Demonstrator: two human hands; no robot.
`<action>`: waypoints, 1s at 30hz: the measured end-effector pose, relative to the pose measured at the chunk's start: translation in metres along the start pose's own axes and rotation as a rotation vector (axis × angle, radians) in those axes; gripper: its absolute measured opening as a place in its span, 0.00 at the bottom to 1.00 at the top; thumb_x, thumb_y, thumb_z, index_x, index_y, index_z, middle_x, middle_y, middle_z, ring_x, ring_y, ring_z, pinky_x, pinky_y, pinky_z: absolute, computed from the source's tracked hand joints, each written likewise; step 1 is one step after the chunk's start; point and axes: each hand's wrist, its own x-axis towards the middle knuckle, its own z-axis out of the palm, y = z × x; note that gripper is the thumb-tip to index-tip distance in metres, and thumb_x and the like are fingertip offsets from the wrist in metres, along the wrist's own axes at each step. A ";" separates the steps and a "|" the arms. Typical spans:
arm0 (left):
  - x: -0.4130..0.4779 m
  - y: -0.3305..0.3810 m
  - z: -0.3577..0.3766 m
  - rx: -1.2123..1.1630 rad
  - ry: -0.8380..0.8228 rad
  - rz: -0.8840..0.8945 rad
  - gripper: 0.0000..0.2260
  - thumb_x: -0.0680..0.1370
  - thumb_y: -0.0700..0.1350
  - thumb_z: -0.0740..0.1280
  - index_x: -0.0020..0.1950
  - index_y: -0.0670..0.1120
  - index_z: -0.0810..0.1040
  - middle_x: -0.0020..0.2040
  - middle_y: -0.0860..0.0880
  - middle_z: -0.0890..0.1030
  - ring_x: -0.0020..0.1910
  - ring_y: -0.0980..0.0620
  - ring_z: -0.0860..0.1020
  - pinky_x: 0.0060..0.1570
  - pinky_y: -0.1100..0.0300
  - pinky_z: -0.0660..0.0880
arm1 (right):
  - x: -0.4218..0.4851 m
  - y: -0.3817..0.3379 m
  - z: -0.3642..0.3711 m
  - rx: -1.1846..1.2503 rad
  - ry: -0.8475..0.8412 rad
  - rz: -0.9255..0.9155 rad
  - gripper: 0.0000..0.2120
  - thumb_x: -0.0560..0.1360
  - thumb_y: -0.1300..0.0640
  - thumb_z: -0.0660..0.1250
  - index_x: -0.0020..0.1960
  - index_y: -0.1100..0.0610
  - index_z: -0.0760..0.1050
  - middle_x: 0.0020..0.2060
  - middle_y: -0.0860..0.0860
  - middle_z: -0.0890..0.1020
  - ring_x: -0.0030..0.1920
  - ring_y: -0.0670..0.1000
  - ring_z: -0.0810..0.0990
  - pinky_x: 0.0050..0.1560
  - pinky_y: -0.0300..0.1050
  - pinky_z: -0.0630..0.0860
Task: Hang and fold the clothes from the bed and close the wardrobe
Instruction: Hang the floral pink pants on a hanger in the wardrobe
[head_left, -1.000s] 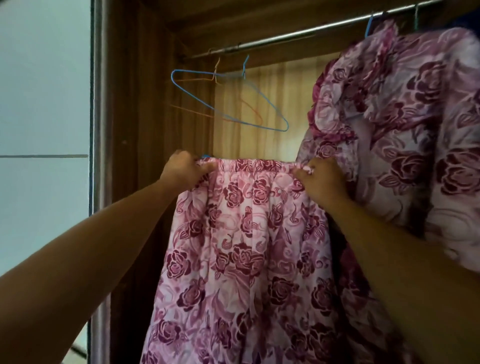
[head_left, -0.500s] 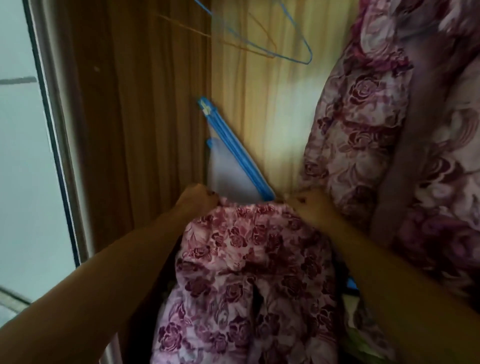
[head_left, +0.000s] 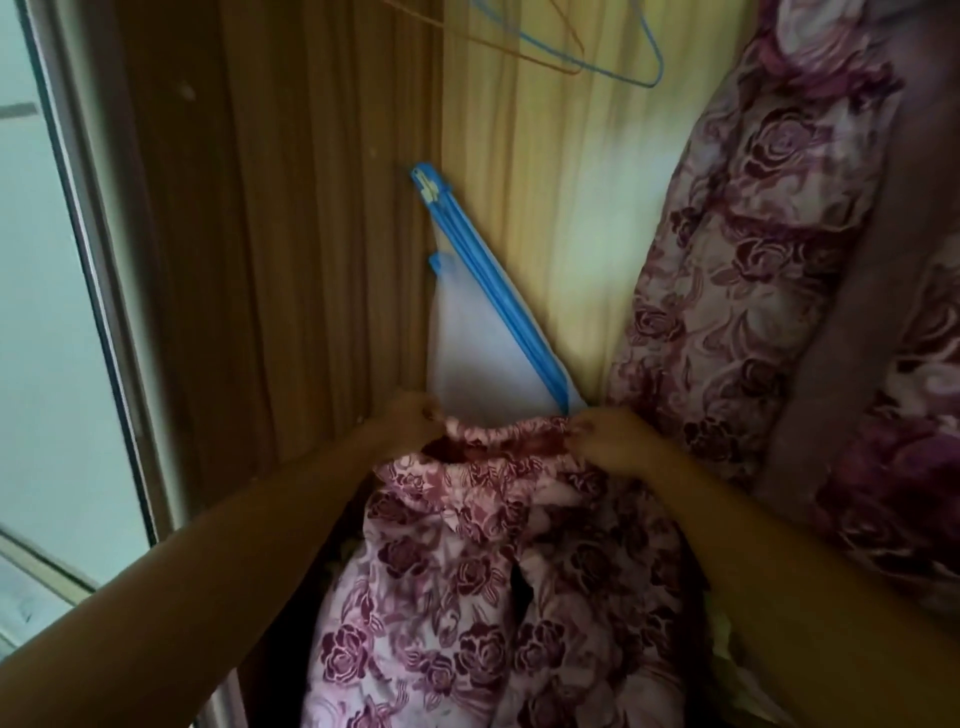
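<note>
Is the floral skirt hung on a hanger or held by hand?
Held: left hand and right hand grip the floral skirt by its waistband; the blue hanger above carries nothing.

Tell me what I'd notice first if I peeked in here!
Most likely the pink skirt with dark roses, low in the middle, with the left hand and right hand gripping its stretchy waistband at either end. To the right hangs a matching rose-patterned garment, and behind the skirt a white bag with a blue edge leans in the wardrobe corner.
</note>
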 end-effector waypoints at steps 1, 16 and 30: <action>0.002 0.011 -0.012 -0.009 -0.002 0.006 0.08 0.79 0.38 0.68 0.56 0.35 0.81 0.51 0.38 0.83 0.48 0.44 0.80 0.49 0.54 0.77 | 0.001 -0.010 -0.017 -0.025 -0.007 0.002 0.10 0.78 0.47 0.66 0.54 0.52 0.79 0.54 0.51 0.80 0.54 0.53 0.79 0.56 0.46 0.76; 0.005 0.193 -0.215 0.299 0.139 0.295 0.13 0.77 0.50 0.72 0.58 0.45 0.82 0.55 0.47 0.82 0.55 0.49 0.80 0.56 0.58 0.76 | -0.054 -0.133 -0.243 -0.180 0.258 -0.098 0.19 0.78 0.44 0.68 0.56 0.61 0.79 0.53 0.58 0.83 0.51 0.59 0.83 0.55 0.54 0.80; -0.013 0.246 -0.320 0.594 0.933 0.428 0.14 0.76 0.51 0.68 0.61 0.50 0.78 0.60 0.43 0.76 0.62 0.40 0.74 0.56 0.48 0.71 | -0.048 -0.149 -0.277 -0.168 0.652 -0.228 0.12 0.75 0.41 0.68 0.44 0.50 0.78 0.41 0.49 0.81 0.42 0.50 0.80 0.44 0.45 0.77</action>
